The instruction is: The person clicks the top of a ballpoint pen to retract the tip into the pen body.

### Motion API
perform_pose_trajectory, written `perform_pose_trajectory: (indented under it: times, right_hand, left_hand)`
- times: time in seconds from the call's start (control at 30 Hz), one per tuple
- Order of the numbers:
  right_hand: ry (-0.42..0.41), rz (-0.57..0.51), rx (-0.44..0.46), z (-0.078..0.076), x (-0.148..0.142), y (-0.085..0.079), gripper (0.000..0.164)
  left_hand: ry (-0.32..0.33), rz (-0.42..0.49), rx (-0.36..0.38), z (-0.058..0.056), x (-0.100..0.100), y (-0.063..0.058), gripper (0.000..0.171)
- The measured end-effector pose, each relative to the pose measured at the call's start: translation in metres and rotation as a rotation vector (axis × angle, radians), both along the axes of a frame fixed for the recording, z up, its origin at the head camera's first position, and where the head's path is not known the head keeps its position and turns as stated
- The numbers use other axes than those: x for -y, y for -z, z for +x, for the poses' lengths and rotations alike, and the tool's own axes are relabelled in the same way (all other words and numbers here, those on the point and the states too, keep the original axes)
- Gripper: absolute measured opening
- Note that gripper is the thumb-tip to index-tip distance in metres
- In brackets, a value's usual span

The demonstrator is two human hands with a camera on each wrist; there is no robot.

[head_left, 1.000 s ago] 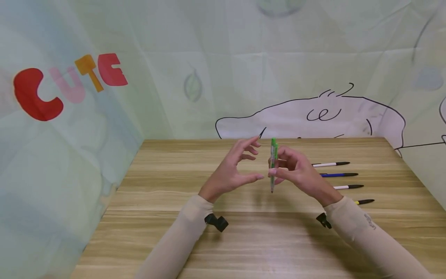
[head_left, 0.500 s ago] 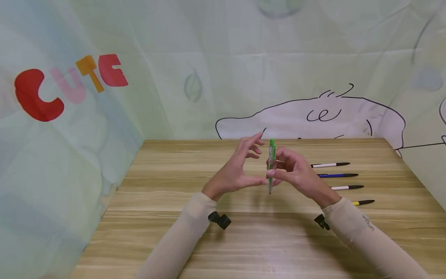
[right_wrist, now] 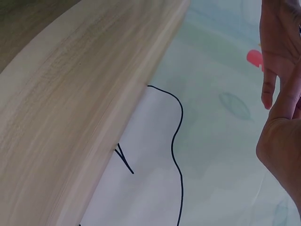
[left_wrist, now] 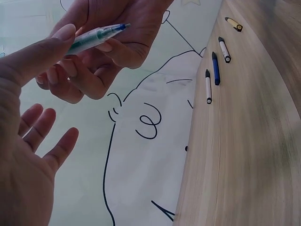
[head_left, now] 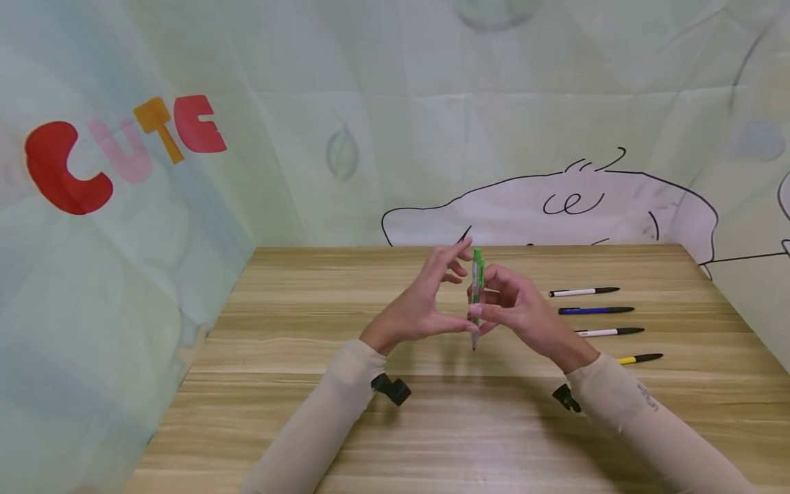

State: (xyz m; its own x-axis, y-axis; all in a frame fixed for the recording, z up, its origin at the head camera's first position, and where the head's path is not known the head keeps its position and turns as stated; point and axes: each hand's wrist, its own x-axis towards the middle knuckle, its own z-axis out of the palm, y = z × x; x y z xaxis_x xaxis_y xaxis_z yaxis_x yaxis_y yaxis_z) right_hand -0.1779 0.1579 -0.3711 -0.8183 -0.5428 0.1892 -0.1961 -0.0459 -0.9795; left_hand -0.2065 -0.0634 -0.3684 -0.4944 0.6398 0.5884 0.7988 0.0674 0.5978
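Upright over the table, a green pen (head_left: pixel 476 281) with a clip and a clear lower barrel points its tip down. My right hand (head_left: pixel 524 312) pinches it between thumb and fingers. Coming from the left, my left hand (head_left: pixel 412 312) is spread in a wide C, its thumb tip right at the lower barrel and its fingertips near the top end. The left wrist view shows the left thumb (left_wrist: pixel 40 54) overlapping the pen (left_wrist: pixel 91 40), with the other fingers apart from it. In the right wrist view the pen is mostly hidden at the edge.
Several pens lie in a column on the wooden table (head_left: pixel 308 425) at right: a white pen (head_left: pixel 583 292), a blue pen (head_left: pixel 595 311), another white pen (head_left: pixel 611 333) and a yellow pen (head_left: pixel 638 359), partly behind the right forearm. A printed cloth (head_left: pixel 345 123) hangs behind the table.
My right hand has shifted slightly left and down with the green pen. My left hand has moved right, bringing its thumb and fingertips up to the pen.
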Motion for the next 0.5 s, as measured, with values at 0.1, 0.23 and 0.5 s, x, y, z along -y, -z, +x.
perform_pose_trajectory:
  times: [0.1,0.23,0.5]
  right_hand:
    - [0.0,-0.008,0.012,0.0005,0.0009,0.0007,0.021]
    - [0.009,-0.014,0.022,0.0009,0.0017,0.0022,0.021]
    - [-0.002,-0.053,0.03,0.0003,0.0036,0.0055,0.019]
  left_hand:
    - [0.002,-0.005,0.021,0.0014,-0.0005,0.0002,0.123]
    - [0.008,-0.01,0.043,0.003,-0.001,0.0011,0.124]
    - [0.049,0.0,0.056,0.0015,-0.0038,0.0049,0.13]
